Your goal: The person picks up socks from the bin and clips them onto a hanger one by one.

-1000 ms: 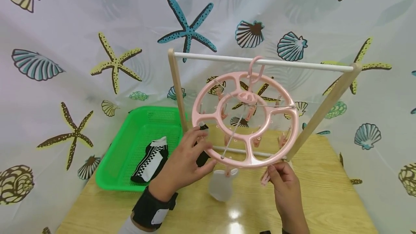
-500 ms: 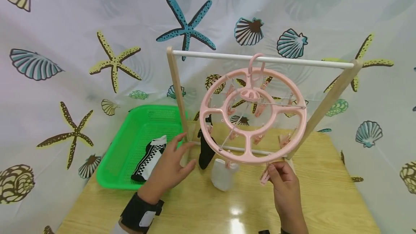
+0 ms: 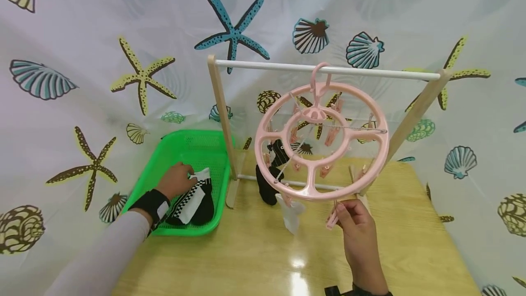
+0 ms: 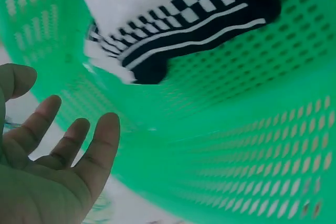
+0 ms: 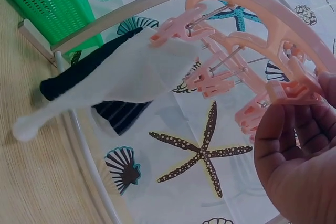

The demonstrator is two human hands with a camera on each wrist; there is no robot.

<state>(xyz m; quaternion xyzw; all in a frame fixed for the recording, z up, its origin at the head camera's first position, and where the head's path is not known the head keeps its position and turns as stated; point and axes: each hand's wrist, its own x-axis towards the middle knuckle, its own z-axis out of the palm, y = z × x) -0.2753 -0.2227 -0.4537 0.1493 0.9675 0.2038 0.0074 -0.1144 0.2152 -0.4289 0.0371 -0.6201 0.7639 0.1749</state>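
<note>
In the head view my left hand (image 3: pixel 176 181) reaches over a black-and-white checked sock (image 3: pixel 190 202) in the green basket (image 3: pixel 174 153). Its fingers are spread and loosely bent, apart from the sock (image 4: pixel 173 17) in the left wrist view. With thumb and fingers my right hand (image 3: pixel 358 229) pinches a pink clothes peg (image 3: pixel 332 220) at the near edge of a round pink hanger (image 3: pixel 328 194). A white sock (image 5: pixel 136 72) hangs from another peg. Behind it dangles a black sock (image 3: pixel 266 190), partly hidden by the hanger ring.
The hanger hooks over the white bar (image 3: pixel 263 65) of a wooden-sided rack (image 3: pixel 222 113) standing on the wooden table (image 3: pixel 255 259). Several unused pegs dangle beneath the ring. A curtain (image 3: pixel 172 26) printed with starfish and shells surrounds the table.
My left hand has left the hanger's left edge and moved left into the basket. The ring has swung to the right and the hanging socks sway. My right hand keeps its peg.
</note>
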